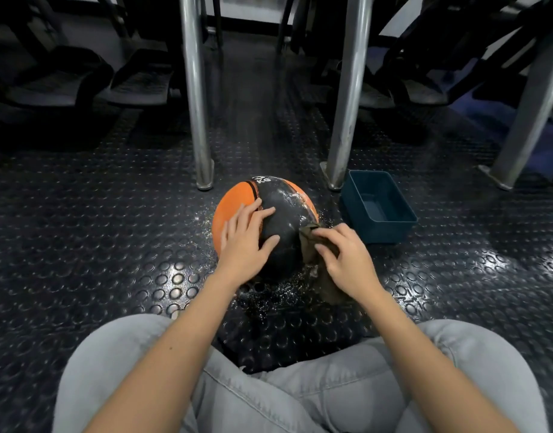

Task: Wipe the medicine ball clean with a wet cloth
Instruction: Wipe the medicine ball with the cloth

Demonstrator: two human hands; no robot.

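Note:
An orange and black medicine ball (284, 207) marked "KG" rests on the studded rubber floor in front of my crossed legs. Its black band looks wet and streaked. My left hand (242, 242) lies flat on the ball's near left side with fingers spread. My right hand (344, 259) grips a dark brownish cloth (309, 242) and presses it against the ball's right side; the cloth's tail hangs down under my wrist.
A teal plastic tub (378, 207) stands on the floor just right of the ball. Two metal posts (197, 120) (347, 104) rise right behind the ball, a third at the far right (525, 120). Water droplets (269, 295) speckle the floor around the ball. Exercise machines fill the back.

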